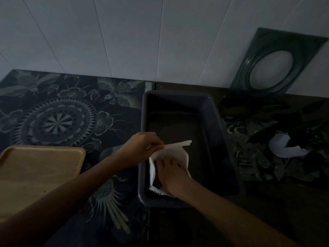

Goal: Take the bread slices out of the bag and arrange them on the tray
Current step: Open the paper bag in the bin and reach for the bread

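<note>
Bag (175,154): white, inside the dark bin (210,111), mouth held open.
Left hand (142,147): pinching the bag's edge.
Right hand (170,173): reaching inside; grasp hidden.
Tray (35,173): wooden, bare; no slices placed yet.

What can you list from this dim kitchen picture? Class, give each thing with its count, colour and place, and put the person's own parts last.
Bag: one, white, in the near end of the bin, mouth held open.
Bin: one, dark grey, rectangular, centre of the counter.
Tray: one, light wood, bare, at the left edge.
Patterned mat: one, dark with pale floral designs, under the tray.
Frame with oval opening: one, dark green, leaning on the white wall at the right.
Crumpled white thing: one, far right; too dim to identify.
Left hand: pinching the bag's upper edge.
Right hand: reaching into the bag.
</note>
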